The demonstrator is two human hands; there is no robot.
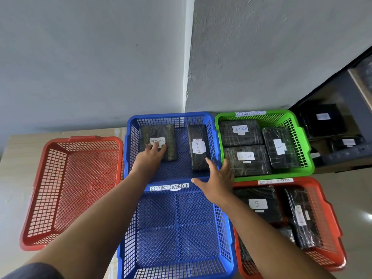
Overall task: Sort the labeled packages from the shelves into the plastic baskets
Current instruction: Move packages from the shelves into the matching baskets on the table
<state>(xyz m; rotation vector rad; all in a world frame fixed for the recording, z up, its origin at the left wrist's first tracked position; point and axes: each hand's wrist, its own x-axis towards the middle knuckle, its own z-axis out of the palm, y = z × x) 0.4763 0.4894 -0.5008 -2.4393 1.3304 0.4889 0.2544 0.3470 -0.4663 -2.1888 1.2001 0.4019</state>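
While I watch through the head view, the left red basket (84, 139) sits at centre left on a pale table (18, 158). Next to it, at mid-frame, the far blue basket (171, 115) holds two dark packages labelled RETURN. The left hand (149, 160) reaches in, its fingers straight and laid flat on the left package (161, 131), over its label. The right package (198, 131) lies apart from it. The right hand (218, 182) hangs just by its near end, fingers spread and gripping nothing; I cannot tell if a fingertip touches it. Below, the near blue basket (177, 228) carries a RETURN OVERDUE tag (169, 187). At right, the green basket (271, 176) and the right red basket (326, 214) hold more packages, and others lie on the shelf (342, 156) at far right.
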